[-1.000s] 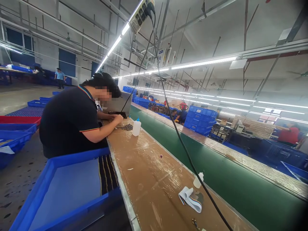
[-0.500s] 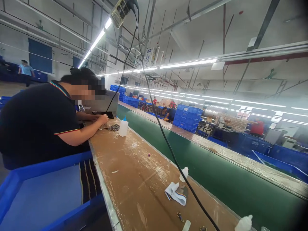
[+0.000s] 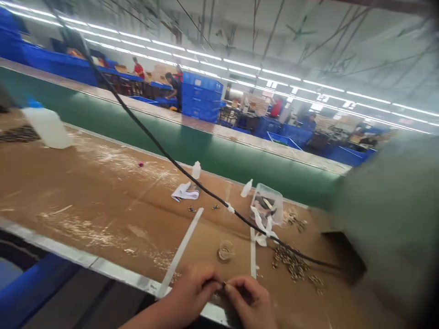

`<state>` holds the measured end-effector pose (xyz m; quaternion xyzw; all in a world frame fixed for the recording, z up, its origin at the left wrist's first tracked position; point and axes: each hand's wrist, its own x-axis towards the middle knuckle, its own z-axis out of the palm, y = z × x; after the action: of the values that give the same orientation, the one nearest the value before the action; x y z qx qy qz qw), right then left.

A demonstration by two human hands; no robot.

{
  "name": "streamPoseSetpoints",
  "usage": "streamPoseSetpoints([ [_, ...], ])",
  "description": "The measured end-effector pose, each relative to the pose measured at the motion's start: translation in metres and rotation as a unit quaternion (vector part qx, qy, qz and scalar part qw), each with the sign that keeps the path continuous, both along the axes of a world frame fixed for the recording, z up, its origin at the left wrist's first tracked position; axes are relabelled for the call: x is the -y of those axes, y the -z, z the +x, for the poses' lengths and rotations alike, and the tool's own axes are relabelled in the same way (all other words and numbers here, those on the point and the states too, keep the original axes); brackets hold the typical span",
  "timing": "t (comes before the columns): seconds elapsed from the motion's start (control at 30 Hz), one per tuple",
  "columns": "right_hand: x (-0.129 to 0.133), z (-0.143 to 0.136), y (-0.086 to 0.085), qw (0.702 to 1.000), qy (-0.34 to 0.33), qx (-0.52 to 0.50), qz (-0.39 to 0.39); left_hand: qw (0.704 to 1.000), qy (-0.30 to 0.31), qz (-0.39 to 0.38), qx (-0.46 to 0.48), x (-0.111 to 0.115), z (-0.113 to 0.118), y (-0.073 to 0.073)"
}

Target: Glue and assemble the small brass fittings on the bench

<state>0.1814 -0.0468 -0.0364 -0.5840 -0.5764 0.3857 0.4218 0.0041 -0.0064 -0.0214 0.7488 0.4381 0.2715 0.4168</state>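
Over the near edge of the brown table [image 3: 137,214], my left hand [image 3: 194,290] and my right hand [image 3: 252,301] meet with thumbs and fingertips pinched together. Between them is a tiny dark piece [image 3: 224,283], too small and blurred to name. Just beyond my fingers stands a small clear cup [image 3: 226,250]. To the right of my hands lies a heap of small metal pieces [image 3: 293,264]. White tape strips [image 3: 183,246] run along the tabletop on either side of the cup.
A black cable [image 3: 151,137] hangs diagonally across the view. Farther back are a clear plastic box [image 3: 269,196], small white bottles [image 3: 196,170] and a folded white strip [image 3: 185,192]. A larger bottle [image 3: 48,125] stands left. Beyond runs a green conveyor [image 3: 137,123]; a blurred grey-green surface [image 3: 387,205] rises right.
My view has swung right and down. The neighbouring person at the left has left the picture, and both my hands, the cup and the metal pieces now show.
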Motion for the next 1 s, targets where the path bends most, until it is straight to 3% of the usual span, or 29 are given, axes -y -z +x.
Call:
streamPoseSetpoints([
  [0.3,-0.003,-0.007,-0.018,0.999,0.027,-0.039,-0.013,0.999,0.041,0.025,0.007,-0.006,-0.004,-0.004],
  [1.0,0.000,-0.004,-0.015,0.998,0.016,-0.059,-0.002,0.999,0.030,0.035,0.028,-0.006,-0.003,-0.007],
])
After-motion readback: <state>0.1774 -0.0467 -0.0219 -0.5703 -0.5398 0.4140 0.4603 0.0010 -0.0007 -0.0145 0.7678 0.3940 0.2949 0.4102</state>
